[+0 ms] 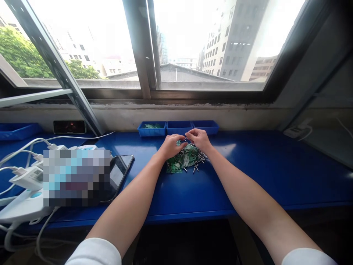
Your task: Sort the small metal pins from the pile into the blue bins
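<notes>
My left hand [173, 146] is over the left of a loose pile, its thumb and index finger curved towards each other. A bit of green shows in the gap; whether it is held or lies behind, I cannot tell. The thumb and index finger of my right hand [200, 140] pinch a small metal pin-like part [186, 139], close to the left fingertips. Beneath both hands lie flat green pieces [176, 163] resembling small circuit boards. Among them, mostly on the right, are many slim metal pin-like parts [196, 168].
Behind the pile stand blue bins [179, 127]; the left bin [151, 129] contains green pieces. On the left are a tablet or phone [121, 173], a white power strip [24, 208] with cables, and a propped phone [69, 127]. The blue table's front edge [193, 215] is nearest me.
</notes>
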`<state>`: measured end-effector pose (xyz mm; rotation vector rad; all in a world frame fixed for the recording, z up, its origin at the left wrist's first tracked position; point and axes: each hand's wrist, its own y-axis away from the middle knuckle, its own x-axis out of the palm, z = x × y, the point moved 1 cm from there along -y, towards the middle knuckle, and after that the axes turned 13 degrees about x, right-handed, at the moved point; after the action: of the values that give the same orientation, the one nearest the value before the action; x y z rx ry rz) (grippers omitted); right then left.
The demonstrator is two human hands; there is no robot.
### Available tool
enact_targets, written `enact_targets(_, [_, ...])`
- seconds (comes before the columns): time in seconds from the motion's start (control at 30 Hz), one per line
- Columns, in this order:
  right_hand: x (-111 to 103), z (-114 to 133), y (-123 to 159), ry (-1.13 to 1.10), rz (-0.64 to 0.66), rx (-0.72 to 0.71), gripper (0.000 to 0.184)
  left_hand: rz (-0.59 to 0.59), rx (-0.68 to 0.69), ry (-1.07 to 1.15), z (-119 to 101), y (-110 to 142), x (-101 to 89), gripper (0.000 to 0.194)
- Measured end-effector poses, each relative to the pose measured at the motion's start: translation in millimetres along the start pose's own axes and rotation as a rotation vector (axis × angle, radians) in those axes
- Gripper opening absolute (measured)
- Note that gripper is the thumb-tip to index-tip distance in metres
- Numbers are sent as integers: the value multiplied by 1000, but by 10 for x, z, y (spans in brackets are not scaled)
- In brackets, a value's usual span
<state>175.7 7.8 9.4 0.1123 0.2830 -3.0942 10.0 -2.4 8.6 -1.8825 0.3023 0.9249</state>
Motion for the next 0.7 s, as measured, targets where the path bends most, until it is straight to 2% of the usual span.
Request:
enact_targets(0.17, [57, 15, 53, -120, 36, 95, 42, -50, -15, -8, -67, -31, 1, 21])
enact_targets(0.33, [92, -6, 53, -113, 35, 81, 45, -83, -10, 52, -75, -32, -2, 22])
enact_targets(0.5, [115, -55, 25, 13, -18, 67, 47, -65, -18, 65, -92, -30, 28, 23])
enact_targets(0.7, [89, -57, 25, 178, -79, -7, 36, 20, -90, -162, -63, -28, 39, 28])
